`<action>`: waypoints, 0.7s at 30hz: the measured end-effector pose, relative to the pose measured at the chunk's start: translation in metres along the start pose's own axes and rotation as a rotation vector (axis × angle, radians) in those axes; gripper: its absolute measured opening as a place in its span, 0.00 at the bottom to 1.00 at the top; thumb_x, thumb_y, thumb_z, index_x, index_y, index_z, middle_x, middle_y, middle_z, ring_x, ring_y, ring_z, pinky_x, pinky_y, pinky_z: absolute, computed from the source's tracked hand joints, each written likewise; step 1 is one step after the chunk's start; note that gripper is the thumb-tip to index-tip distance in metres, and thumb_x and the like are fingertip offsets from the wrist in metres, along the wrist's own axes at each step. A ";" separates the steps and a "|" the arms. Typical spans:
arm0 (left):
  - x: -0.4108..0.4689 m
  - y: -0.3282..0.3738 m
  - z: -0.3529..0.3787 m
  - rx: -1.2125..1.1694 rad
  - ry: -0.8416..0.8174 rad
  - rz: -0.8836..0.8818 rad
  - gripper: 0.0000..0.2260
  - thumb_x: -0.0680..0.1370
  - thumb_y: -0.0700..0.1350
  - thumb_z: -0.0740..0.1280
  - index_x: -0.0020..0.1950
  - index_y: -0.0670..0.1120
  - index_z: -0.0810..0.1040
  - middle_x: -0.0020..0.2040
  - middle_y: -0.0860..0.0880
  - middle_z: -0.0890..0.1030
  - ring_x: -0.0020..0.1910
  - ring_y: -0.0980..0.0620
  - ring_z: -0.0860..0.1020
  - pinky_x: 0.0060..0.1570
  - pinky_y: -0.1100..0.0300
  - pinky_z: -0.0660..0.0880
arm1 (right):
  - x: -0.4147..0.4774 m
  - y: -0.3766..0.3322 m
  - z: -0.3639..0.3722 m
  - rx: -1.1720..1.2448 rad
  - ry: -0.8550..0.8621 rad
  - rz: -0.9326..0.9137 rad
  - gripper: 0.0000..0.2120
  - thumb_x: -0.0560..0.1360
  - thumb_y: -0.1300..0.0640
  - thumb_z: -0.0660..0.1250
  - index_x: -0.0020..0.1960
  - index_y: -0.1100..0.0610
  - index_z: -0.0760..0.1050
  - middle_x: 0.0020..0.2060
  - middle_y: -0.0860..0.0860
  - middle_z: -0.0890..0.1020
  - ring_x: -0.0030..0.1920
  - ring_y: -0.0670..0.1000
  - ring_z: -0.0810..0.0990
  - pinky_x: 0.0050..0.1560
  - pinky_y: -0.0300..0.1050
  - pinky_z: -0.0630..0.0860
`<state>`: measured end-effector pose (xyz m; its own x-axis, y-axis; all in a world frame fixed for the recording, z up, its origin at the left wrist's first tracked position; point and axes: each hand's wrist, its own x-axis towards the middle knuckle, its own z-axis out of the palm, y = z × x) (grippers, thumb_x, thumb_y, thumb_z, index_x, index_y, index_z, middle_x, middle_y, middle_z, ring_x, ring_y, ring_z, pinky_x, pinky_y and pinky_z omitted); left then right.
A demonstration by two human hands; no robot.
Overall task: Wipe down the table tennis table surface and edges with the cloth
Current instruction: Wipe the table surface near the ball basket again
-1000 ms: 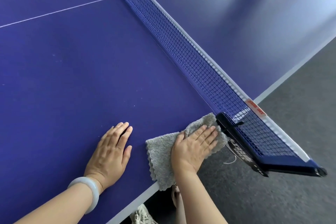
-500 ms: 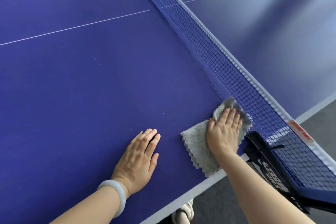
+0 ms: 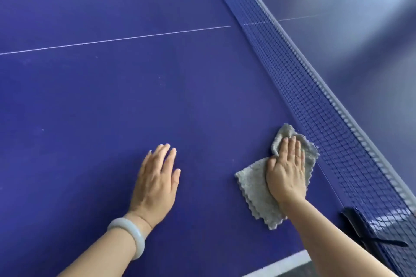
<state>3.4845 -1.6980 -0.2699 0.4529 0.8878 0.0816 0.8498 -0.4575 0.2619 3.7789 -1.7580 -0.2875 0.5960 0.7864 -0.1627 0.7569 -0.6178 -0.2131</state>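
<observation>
Pressing one cloth, right hand lies flat-fingered; left hand splayed on table.

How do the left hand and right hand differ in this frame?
The left hand lies bare on the table; the right hand presses on the grey cloth. The left wrist wears a pale bangle; the right wrist is bare. The right hand sits beside the net; the left is farther away. Both lie flat, palms down.

A pale, smooth bangle circles one wrist. A strip of dark grey floor shows along the picture's bottom edge.
</observation>
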 end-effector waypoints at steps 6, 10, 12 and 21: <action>0.017 -0.027 0.014 0.039 0.013 -0.241 0.26 0.82 0.50 0.49 0.72 0.35 0.70 0.71 0.38 0.70 0.73 0.40 0.67 0.73 0.42 0.62 | -0.035 -0.080 0.023 0.147 0.011 -0.216 0.31 0.80 0.56 0.50 0.81 0.59 0.43 0.80 0.52 0.41 0.78 0.47 0.34 0.78 0.47 0.35; 0.016 -0.029 0.016 0.051 -0.001 -0.248 0.26 0.81 0.51 0.49 0.72 0.37 0.70 0.71 0.40 0.70 0.72 0.41 0.68 0.71 0.41 0.65 | -0.102 -0.122 0.053 0.025 -0.029 -0.663 0.33 0.80 0.47 0.55 0.79 0.61 0.54 0.79 0.58 0.54 0.80 0.56 0.48 0.77 0.56 0.50; 0.018 -0.031 0.017 0.067 -0.001 -0.252 0.26 0.81 0.50 0.49 0.72 0.37 0.70 0.71 0.40 0.71 0.71 0.40 0.69 0.70 0.41 0.66 | -0.084 -0.108 0.049 0.016 -0.041 -0.739 0.31 0.80 0.47 0.57 0.79 0.61 0.58 0.79 0.57 0.57 0.80 0.56 0.52 0.76 0.55 0.53; 0.023 -0.032 0.018 0.074 -0.032 -0.257 0.26 0.81 0.51 0.49 0.73 0.38 0.69 0.72 0.41 0.70 0.74 0.43 0.67 0.72 0.42 0.63 | 0.108 -0.041 0.002 0.021 0.089 0.025 0.30 0.81 0.53 0.46 0.80 0.62 0.43 0.80 0.58 0.44 0.80 0.54 0.40 0.79 0.51 0.37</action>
<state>3.4725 -1.6636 -0.2938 0.2273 0.9738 -0.0090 0.9547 -0.2210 0.1994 3.8118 -1.6482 -0.2985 0.6368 0.7666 -0.0823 0.7364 -0.6363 -0.2299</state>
